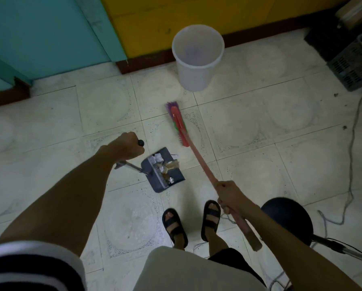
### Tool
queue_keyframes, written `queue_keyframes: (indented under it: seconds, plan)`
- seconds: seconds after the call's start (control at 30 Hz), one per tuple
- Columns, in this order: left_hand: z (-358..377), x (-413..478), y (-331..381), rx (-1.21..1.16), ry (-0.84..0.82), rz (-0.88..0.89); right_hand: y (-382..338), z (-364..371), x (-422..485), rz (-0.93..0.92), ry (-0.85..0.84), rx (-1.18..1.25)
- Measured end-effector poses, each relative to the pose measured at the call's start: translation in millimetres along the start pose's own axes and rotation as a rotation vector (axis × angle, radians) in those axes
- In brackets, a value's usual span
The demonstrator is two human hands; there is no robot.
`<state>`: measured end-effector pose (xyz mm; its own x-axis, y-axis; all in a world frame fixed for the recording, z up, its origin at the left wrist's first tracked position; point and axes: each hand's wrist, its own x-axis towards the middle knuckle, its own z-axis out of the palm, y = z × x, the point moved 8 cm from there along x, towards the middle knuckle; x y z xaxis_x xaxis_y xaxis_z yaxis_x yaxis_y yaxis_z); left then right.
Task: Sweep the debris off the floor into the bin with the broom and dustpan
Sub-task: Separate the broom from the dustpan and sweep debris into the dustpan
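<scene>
Left hand [128, 148] grips my grey plastic dustpan [162, 170] at centre by its handle; right hand [231, 196] clamps the red broom [188, 141]. Paper debris [165, 164] looks light, so I'd keep it level.

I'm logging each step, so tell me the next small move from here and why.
Probably lift the dustpan with the left hand and carry it to the white bin to tip it out. The pan already holds paper scraps and wrappers, the broom head in the right hand's grip sits clear of it, and the bin looks empty.
</scene>
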<state>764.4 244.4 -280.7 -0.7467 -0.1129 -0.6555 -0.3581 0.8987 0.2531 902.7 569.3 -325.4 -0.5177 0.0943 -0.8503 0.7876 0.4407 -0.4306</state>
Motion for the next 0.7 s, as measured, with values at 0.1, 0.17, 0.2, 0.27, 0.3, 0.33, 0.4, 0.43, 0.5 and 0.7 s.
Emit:
queue_keyframes:
  seconds: [0.1,0.17,0.2,0.27,0.3,0.33,0.4,0.43,0.5,0.7]
  plan:
    - [7,-9,-11,0.044,-0.024,-0.047,-2,-8,16,0.006,-0.018,-0.061]
    - [15,-10,-16,0.056,-0.031,-0.063,-2,-11,27,0.018,-0.018,-0.11]
    - [18,-11,-17,0.054,-0.026,-0.068,-1,-10,31,0.034,-0.025,-0.124]
    - [20,-8,-18,0.045,-0.009,-0.072,0,-5,40,0.087,-0.055,-0.102]
    - [21,-6,-19,0.045,0.001,-0.07,2,1,41,0.12,-0.065,-0.085]
    - [20,-4,-18,0.046,0.007,-0.065,5,7,42,0.145,-0.076,-0.093]
    - [18,-3,-13,0.046,0.012,-0.046,10,24,40,0.149,-0.109,-0.171]
    - [18,-2,-11,0.042,0.011,-0.035,13,35,38,0.147,-0.13,-0.205]
    - [17,0,-9,0.036,-0.004,-0.019,18,55,32,0.162,-0.169,-0.23]
    - [6,-9,1,0.004,-0.02,0.059,20,93,5,0.243,-0.248,-0.103]
